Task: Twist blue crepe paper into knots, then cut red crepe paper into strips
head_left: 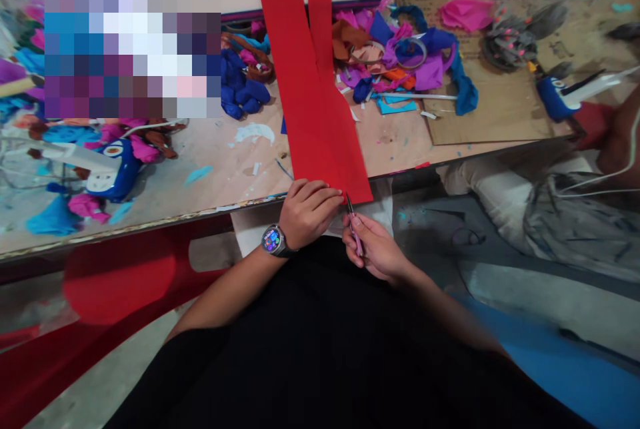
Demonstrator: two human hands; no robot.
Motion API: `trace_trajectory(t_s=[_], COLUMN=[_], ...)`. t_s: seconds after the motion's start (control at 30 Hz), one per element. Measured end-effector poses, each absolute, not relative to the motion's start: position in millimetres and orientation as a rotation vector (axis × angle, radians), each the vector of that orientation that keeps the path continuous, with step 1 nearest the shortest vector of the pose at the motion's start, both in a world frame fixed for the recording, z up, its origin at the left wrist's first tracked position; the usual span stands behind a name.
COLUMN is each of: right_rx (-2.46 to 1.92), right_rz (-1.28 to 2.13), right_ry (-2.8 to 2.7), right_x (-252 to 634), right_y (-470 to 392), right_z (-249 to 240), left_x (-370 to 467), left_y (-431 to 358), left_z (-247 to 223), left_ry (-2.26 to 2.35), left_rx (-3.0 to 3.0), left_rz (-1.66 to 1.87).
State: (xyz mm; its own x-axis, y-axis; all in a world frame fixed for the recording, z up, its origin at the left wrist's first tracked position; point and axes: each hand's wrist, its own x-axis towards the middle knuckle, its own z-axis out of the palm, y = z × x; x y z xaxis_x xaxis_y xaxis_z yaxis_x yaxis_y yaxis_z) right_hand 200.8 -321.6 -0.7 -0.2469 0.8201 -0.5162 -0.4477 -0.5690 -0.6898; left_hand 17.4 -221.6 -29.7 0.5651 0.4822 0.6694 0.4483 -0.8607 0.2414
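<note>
A long red sheet (323, 129), paper or cloth, lies over the table's front edge, with a slit dividing its far part into a wide and a narrow strip. My left hand (309, 212), a smartwatch (273, 240) on its wrist, grips the sheet's near edge with the fingers together. In my right hand (376, 245) are small scissors (356, 234) with pinkish handles. Their blades point away from me and meet the near edge of the sheet, just right of my left fingertips. How far apart the blades are, I cannot make out.
Crumpled coloured pieces (395, 55) and tape rolls lie behind the sheet. Blue-and-white glue guns rest left (113, 165) and right (563, 97). Cardboard (480, 115) covers the right side. A person's arm (623, 129) is at far right, a red chair (125, 275) lower left.
</note>
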Motion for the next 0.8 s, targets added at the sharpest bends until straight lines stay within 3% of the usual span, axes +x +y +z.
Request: trace_trajectory(t_s=[0.8], right_rx=[-1.159], right_rz=[1.857], right_ry=[-0.545], right_x=[198], right_y=[-313], right_z=[-1], left_x=[9], left_y=[-232], left_z=[-27], left_ry=[0.721], left_rx=[2.758], left_rz=[1.147])
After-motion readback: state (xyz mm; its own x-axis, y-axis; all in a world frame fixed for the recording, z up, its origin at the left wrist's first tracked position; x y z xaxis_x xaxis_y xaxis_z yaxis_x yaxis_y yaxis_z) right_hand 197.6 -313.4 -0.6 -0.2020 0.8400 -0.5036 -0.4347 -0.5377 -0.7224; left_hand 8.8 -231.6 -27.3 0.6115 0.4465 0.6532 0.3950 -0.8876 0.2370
